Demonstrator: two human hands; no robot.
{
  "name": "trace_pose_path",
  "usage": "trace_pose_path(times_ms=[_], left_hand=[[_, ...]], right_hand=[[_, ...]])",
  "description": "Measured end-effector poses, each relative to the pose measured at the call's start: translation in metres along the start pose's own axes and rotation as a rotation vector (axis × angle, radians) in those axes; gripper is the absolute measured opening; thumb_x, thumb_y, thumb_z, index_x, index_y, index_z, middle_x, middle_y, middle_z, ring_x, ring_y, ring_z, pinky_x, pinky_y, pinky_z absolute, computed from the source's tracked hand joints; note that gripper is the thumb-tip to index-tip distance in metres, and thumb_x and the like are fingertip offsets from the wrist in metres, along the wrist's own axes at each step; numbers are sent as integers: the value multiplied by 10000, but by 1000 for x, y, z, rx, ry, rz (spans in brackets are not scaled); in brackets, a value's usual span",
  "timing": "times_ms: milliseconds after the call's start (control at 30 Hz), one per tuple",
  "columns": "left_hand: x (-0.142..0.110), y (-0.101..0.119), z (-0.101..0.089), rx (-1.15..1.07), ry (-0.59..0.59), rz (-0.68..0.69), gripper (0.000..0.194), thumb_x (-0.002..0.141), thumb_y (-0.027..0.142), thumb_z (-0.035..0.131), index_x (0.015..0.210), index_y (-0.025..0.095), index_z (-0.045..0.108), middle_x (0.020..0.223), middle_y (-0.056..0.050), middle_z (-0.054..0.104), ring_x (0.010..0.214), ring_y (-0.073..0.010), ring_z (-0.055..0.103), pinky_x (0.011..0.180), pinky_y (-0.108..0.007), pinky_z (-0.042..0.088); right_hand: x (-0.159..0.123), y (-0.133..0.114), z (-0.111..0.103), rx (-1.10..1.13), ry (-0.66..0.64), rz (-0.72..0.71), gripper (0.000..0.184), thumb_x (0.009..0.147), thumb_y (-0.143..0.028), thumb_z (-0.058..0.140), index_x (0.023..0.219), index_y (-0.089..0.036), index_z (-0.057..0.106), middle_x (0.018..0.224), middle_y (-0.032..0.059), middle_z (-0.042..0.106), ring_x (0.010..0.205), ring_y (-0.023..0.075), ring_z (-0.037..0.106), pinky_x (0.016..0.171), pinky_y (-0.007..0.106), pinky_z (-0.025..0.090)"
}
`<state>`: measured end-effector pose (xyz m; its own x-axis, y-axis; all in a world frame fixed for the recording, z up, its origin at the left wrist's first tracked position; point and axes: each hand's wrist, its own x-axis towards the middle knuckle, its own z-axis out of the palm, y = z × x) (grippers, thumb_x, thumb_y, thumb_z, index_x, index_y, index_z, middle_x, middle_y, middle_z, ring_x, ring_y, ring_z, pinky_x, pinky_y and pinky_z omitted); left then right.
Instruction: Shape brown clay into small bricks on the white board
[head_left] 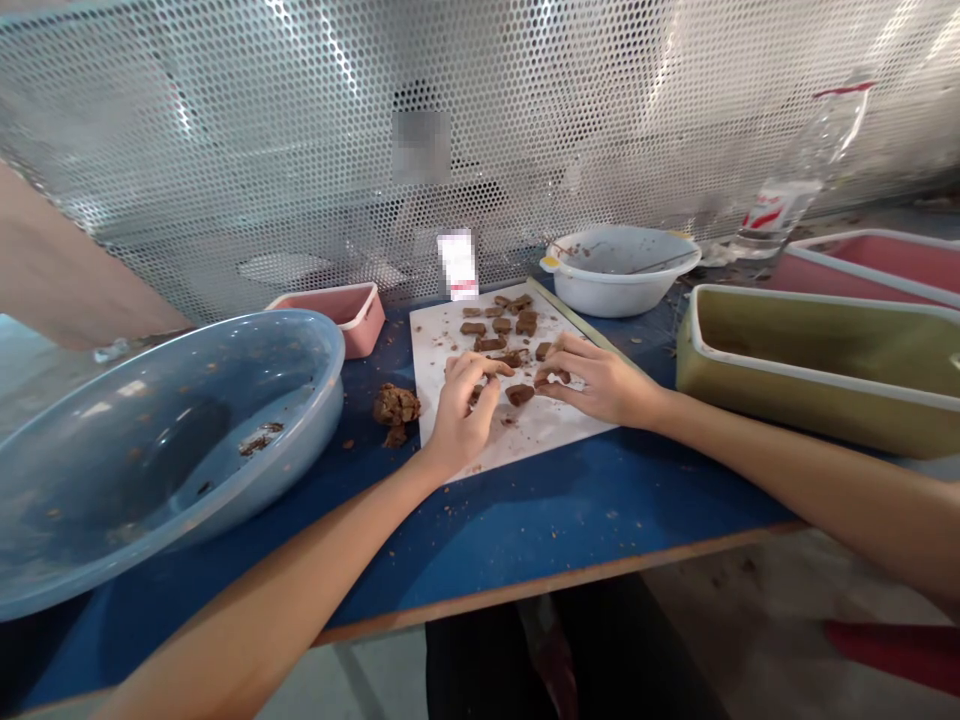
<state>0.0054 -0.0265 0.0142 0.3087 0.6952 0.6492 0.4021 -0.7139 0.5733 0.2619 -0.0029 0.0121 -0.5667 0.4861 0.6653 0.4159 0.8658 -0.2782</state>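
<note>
- So, brown lump on white paper between left hand and right hand, nearer right
- left fingers: bent, grip unclear
- right fingers: curled over another piece, grip unclear

"Where does the light fall?"
"White streaks glare across the perforated metal screen; highlights dot the blue basin, shadow darkening the surface below it."
"And the edges?"
"Wide-angle distortion stretches the blue basin at far left."
</note>
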Motion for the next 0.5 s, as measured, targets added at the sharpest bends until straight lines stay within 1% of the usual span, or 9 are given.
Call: trace_pose_path(times_ms=[67, 100, 133, 200, 267, 300, 400, 433, 500], left_hand=[[0, 0, 0, 1, 1, -3, 192, 1069, 229, 481, 1081, 257, 671, 1087, -53, 716, 1093, -252, 658, 1082, -491, 453], [0, 0, 0, 4, 0, -6, 189, 1064, 223, 482, 1086, 255, 667, 1094, -53, 718, 1101, -252, 657, 1084, -487, 453], [0, 0, 0, 6, -1, -7, 187, 1059, 217, 483, 1091, 254, 663, 1102, -54, 721, 1110, -251, 655, 1085, -484, 453], [0, 0, 0, 2, -4, -5, 183, 1049, 203, 490, 1096, 254, 659, 1115, -52, 723, 1122, -250, 654, 1085, -478, 452], [0, 0, 0, -6, -3, -2, 181, 1036, 188, 500, 1094, 255, 657, 1119, -48, 722, 1125, -249, 653, 1081, -473, 452], [0, -1, 0, -9, -1, -3, 182, 1030, 182, 502, 1094, 254, 657, 1121, -47, 721, 1126, -249, 652, 1083, -472, 452], [0, -1, 0, -3, -2, -13, 189, 1021, 180, 499, 1095, 251, 658, 1120, -49, 720, 1127, -252, 651, 1096, -474, 458], [0, -1, 0, 1, -5, -18, 194, 1015, 182, 498, 1096, 251, 661, 1118, -51, 717, 1129, -256, 650, 1097, -476, 463], [0, -1, 0, 12, -19, -27, 213, 990, 176, 502, 1097, 251, 671, 1115, -56, 712, 1133, -265, 646, 1095, -481, 476]], right_hand=[[0, 0, -1, -26, -58, 2, 273, 1118, -329, 580, 921, -215, 731, 911, 53, 638, 825, 198, 670, 783, 365, 578], [0, 0, -1, -34, -74, 3, 304, 1122, -331, 570, 891, -212, 729, 881, 46, 627, 796, 192, 662, 762, 360, 571], [0, 0, -1, -33, -73, 3, 296, 1118, -339, 580, 899, -213, 735, 882, 46, 629, 798, 194, 666, 762, 360, 573], [1, 0, -1, -12, -28, -3, 207, 1093, -367, 636, 1009, -217, 752, 968, 62, 658, 874, 211, 693, 815, 372, 595], [1, 0, 0, 7, 5, -10, 181, 1081, -379, 661, 1089, -221, 747, 1044, 77, 669, 944, 222, 707, 869, 383, 605], [1, 0, 0, 9, -5, -11, 187, 1093, -372, 639, 1064, -220, 744, 1031, 75, 667, 943, 220, 706, 868, 380, 603], [1, 0, -1, -3, -78, 0, 299, 1129, -348, 558, 916, -215, 720, 920, 54, 642, 843, 202, 685, 800, 363, 585], [1, 0, -2, -6, -82, 4, 291, 1125, -351, 565, 918, -216, 718, 922, 56, 641, 843, 206, 683, 801, 368, 586], [1, -1, -2, -4, -43, 6, 197, 1094, -373, 631, 1010, -221, 724, 1003, 75, 656, 917, 230, 695, 851, 394, 604]])
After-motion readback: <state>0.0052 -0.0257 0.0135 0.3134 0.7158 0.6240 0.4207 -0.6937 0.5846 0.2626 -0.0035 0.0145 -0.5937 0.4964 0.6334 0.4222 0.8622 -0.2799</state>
